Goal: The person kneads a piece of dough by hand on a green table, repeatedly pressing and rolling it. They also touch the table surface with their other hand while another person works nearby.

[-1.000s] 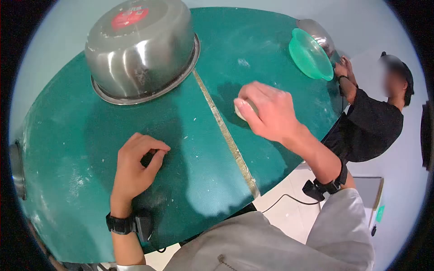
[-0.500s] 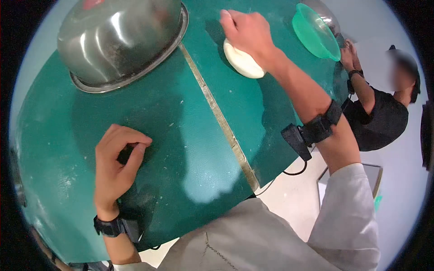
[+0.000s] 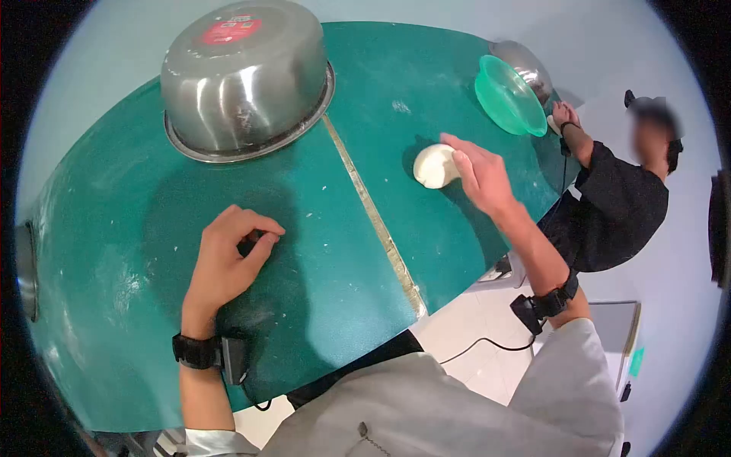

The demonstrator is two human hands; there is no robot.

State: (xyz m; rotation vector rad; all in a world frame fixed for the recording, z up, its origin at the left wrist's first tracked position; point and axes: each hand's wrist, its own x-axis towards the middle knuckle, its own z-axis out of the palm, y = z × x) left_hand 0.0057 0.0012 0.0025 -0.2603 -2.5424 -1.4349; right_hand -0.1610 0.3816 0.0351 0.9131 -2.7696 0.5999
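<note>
Green tabletop (image 3: 343, 282): whitish smears, crossed by pale strip (image 3: 368, 204); places below go by strip.
White dough-like piece (image 3: 435, 167): rounded, on tabletop, right of strip's upper half.
Right hand (image 3: 484, 179): right of strip, on piece's side away from it; fingers straight and close together, thumb a bit apart, overlapping or just touching piece's edge, not wrapped round. Underside contact hidden.
Left hand (image 3: 228, 259): left of strip, over tabletop; fingers curled, tips at or nearly at thumb, nothing visible pinched.
Dough work: looks like one-handed handling, right only; left seems idle. Working it further would call for palm on top, fingers curled over far side.
Steel basin (image 3: 244, 99): upturned, left of strip's far end, rim down; probably main block to left hand's forward reach.
Green bowl (image 3: 510, 95): well right of strip, beyond piece, tilted; likely limits room there. Steel bowl (image 3: 525, 61) just behind.
Co-worker (image 3: 620, 209): far right of strip, hands near green bowl; finger detail too small to tell.
Cable (image 3: 491, 340): right of strip's near end, off right wrist strap (image 3: 556, 301); could snag on wide swings.
</note>
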